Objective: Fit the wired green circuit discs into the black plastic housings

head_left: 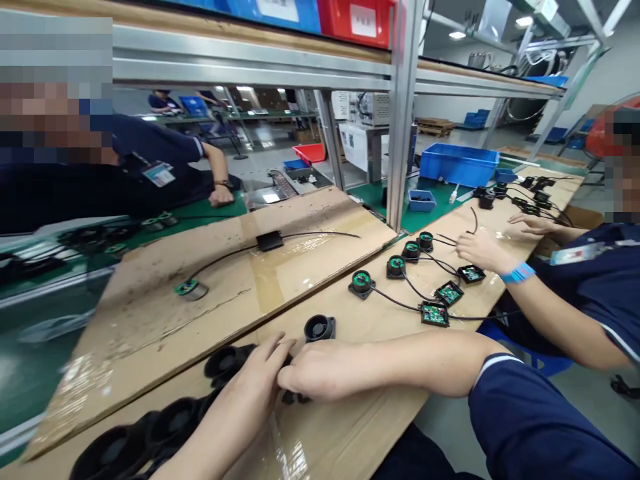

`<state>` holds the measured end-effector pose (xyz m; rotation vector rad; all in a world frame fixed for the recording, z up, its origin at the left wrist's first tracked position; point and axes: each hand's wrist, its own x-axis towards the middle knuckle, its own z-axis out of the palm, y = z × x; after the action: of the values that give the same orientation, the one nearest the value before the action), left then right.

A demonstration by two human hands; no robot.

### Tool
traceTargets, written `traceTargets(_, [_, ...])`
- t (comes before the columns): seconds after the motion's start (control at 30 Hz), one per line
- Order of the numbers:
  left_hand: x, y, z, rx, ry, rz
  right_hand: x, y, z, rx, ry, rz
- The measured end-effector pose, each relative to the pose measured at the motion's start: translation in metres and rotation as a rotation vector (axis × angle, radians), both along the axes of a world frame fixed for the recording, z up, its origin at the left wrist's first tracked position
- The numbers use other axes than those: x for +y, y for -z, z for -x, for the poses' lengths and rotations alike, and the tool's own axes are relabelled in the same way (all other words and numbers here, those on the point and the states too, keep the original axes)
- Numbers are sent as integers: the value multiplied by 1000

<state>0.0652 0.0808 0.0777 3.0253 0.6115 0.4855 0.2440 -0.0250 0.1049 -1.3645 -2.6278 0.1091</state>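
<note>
My left hand (pixel 260 365) and my right hand (pixel 317 372) meet low over the cardboard-covered bench (pixel 345 417). The fingers of my right hand are curled in and pressed together. Those of my left hand bend around its far side. Dark bits show between and below the hands, but what they grip is mostly hidden. Just behind my right hand stands a black round housing (pixel 319 328) with a square flange. Beside my left hand is another black housing (pixel 224 362), and larger black cups (pixel 111 453) line the near left, partly behind my forearm.
Housings with green circuit boards (pixel 361 283) are wired to small open boxes (pixel 434 313) on the right. A wired assembly (pixel 270 240) lies on the raised cardboard. A co-worker's hand (pixel 475 250) works at the right; another person sits across. A metal post (pixel 400 120) rises behind.
</note>
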Motion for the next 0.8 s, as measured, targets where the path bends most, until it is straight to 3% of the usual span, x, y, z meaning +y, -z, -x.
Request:
traceTargets(0.1, [-22,-23,-3,57,8,78,-12,3,5,206,135,-58])
traceTargets(0.2, [-37,-35,-10,88,6,146,-24,12,-5,680,324,-51])
traceTargets(0.3, [-37,-33,-11,64,9,161,-20,22,-27,1162,480,93])
traceTargets(0.43, [-36,-23,-4,-13,37,66,1,30,-51,1592,703,208])
traceTargets(0.6, [-43,-14,15,-103,-171,-86,16,27,-55,1769,690,276])
traceTargets(0.8, [-39,-11,22,-37,-204,0,12,14,-31,1812,668,440])
